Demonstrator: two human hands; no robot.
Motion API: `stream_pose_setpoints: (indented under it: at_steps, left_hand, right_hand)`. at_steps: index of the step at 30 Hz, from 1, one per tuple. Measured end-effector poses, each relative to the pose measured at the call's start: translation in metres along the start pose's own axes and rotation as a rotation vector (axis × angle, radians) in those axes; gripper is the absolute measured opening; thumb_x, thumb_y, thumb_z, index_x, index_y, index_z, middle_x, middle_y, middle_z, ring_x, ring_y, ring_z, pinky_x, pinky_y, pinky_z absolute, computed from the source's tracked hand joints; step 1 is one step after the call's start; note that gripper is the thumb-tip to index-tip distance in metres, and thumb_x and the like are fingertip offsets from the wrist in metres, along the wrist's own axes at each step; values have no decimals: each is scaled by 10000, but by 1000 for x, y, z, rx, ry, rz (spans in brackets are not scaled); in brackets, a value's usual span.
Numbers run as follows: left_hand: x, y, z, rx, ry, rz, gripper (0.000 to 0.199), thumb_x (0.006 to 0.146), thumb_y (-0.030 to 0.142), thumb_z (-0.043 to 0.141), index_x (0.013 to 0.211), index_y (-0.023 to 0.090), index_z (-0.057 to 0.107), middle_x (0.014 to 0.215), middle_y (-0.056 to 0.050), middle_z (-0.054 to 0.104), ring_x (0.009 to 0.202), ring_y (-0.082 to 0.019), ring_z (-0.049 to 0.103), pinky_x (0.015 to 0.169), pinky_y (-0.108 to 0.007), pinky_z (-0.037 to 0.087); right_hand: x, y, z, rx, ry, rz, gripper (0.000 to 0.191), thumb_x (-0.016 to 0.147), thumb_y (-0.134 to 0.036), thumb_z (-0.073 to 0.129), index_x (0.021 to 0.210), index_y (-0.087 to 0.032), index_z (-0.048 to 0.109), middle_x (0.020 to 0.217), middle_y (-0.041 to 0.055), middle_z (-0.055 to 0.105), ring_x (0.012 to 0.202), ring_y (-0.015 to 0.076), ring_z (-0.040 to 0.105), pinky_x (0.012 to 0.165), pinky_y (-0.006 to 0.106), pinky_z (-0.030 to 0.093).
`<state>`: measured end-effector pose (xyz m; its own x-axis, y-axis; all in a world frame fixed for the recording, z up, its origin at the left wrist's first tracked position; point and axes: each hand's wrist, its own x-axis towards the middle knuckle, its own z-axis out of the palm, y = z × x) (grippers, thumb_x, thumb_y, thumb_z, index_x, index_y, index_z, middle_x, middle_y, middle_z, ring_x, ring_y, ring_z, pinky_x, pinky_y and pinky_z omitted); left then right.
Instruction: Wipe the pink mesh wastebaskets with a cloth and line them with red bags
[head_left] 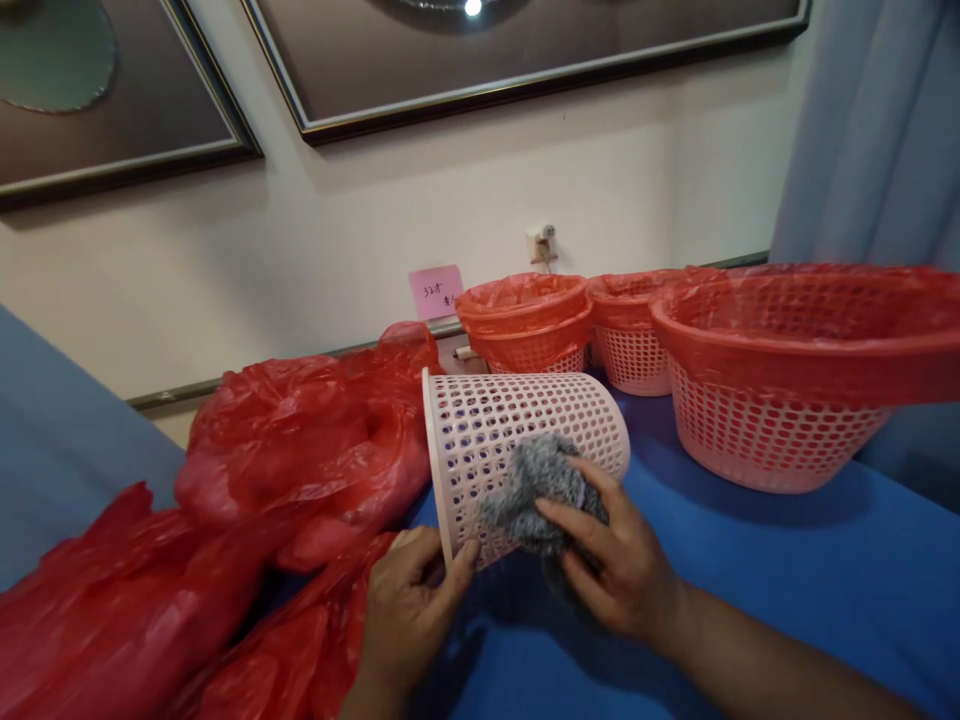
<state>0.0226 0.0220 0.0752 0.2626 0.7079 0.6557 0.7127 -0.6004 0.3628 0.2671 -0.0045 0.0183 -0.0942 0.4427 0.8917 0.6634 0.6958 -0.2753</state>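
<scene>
Head view, the only one I have.

A pink perforated basket point(525, 440) lies tipped on its side on the blue tablecloth point(787, 580), open mouth facing left, base pointing toward the wall. It looks held that way so that its side wall faces up and within reach.

My left hand point(405, 610) sits at the lower rim of the basket's mouth, thumb hooked over the edge and fingers under it. I judge this a steadying hold that keeps the round basket from rolling; the hand is closed on the rim.

My right hand point(615, 570) presses a grey fuzzy cloth point(536, 490) against the basket's side wall, fingers spread flat over the wad. The cloth is pinned between fingers and mesh rather than gripped in a fist. The two hands are apart, one at the rim, one on the side wall.

Left of the basket lies a heap of crumpled red plastic bags point(285, 460), touching its rim.

Behind and to the right stand three upright baskets with red liners point(810, 370) folded over their rims, in a row toward the wall.

On the wall: a pink note point(436, 291), writing too small to read, and an outlet point(541, 243) beside it. Dark framed pictures point(525, 60) hang above. Grey-blue curtain point(877, 130) at far right.
</scene>
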Motion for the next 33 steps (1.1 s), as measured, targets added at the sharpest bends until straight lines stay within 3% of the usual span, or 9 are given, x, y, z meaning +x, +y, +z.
stream_pose_setpoints:
  at_steps: [4, 7, 12, 14, 17, 22, 24, 30, 33]
  left_hand:
    - [-3, 5, 6, -66, -95, 239, 441, 1039, 343, 456, 658, 201, 626, 605, -20, 637, 563, -173, 600, 564, -299, 441]
    - [-6, 8, 11, -48, -101, 285, 412, 1042, 300, 437, 680, 205, 610, 635, -31, 643, 590, -183, 605, 584, -317, 454]
    - [-10, 10, 18, 13, -127, 204, 378, 1029, 235, 462, 681, 207, 607, 632, -30, 617, 602, -187, 595, 603, -329, 463]
    - [-11, 10, 21, 17, -132, 212, 365, 1022, 233, 472, 683, 209, 605, 637, -31, 623, 604, -187, 595, 602, -326, 463]
    - [-11, 11, 23, 51, -99, 218, 373, 1011, 238, 489, 645, 213, 554, 614, -19, 604, 586, -175, 577, 575, -302, 436]
    - [-8, 9, 26, 68, -60, 331, 396, 1018, 251, 447, 633, 211, 535, 580, -5, 593, 560, -156, 560, 572, -290, 402]
    - [-8, 9, 26, 82, -55, 331, 403, 1021, 255, 444, 630, 209, 530, 584, -6, 600, 564, -153, 563, 577, -288, 400]
    - [-9, 10, 31, 136, -43, 293, 401, 1002, 203, 478, 601, 211, 484, 572, 5, 549, 544, -145, 534, 561, -275, 386]
    - [-12, 10, 35, 132, -33, 315, 388, 995, 193, 488, 608, 209, 502, 577, 1, 561, 550, -149, 544, 552, -271, 379]
  right_hand:
    - [-10, -22, 9, 100, -55, -133, 607, 878, -101, 535, 1475, -208, 549, 1651, 165, 259, 1471, 338, 449, 1101, 538, 553]
    - [-9, -8, 10, 49, -19, -139, 609, 888, -94, 525, 1476, -246, 559, 1639, 141, 295, 1472, 312, 452, 1115, 516, 545]
    - [5, 69, -1, -179, 294, 411, 441, 932, -224, 601, 1368, -250, 656, 1480, 144, 481, 1379, 334, 540, 1141, 604, 500]
    - [9, 85, -5, -194, 365, 513, 413, 930, -297, 641, 1338, -246, 677, 1422, 135, 521, 1322, 334, 582, 1129, 612, 508]
    - [8, 64, -6, -139, 273, 383, 444, 938, -239, 621, 1381, -265, 640, 1500, 133, 469, 1393, 330, 536, 1138, 578, 515]
    - [-1, -8, -1, 83, -57, -114, 581, 904, -102, 541, 1467, -245, 552, 1641, 147, 311, 1475, 322, 464, 1111, 509, 552]
    - [-2, -10, 0, 99, -57, -138, 584, 899, -93, 529, 1465, -235, 553, 1633, 147, 325, 1467, 313, 471, 1106, 504, 555]
    - [7, 71, -1, -64, 287, 532, 417, 930, -311, 631, 1338, -238, 681, 1446, 151, 530, 1346, 341, 570, 1145, 616, 481]
    - [9, 88, 0, -57, 384, 675, 443, 915, -408, 661, 1305, -202, 703, 1326, 160, 595, 1262, 352, 618, 1150, 654, 454]
